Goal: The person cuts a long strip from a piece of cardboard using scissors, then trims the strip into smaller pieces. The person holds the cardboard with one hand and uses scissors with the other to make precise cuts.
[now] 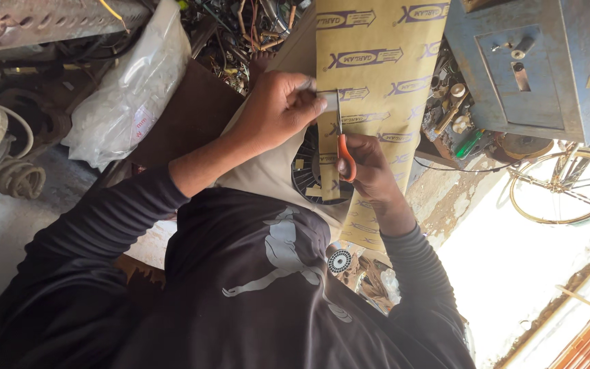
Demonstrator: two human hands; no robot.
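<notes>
Left hand (278, 109) steadies the tan paper sheet (377, 68), which runs to 12 o'clock. Right hand (370, 171), at 4 o'clock of it, grips orange-handled scissors (343, 147). Left fingertips pinch a grey strip (329, 100). Advice: keep strip taut, blades square, short snips

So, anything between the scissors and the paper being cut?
Nothing visible. The right hand holds the scissors with the blades already up against the tan sheet. The left hand pinches a small strip right beside the blades, so its fingertips are the nearest thing to the cut.
</notes>
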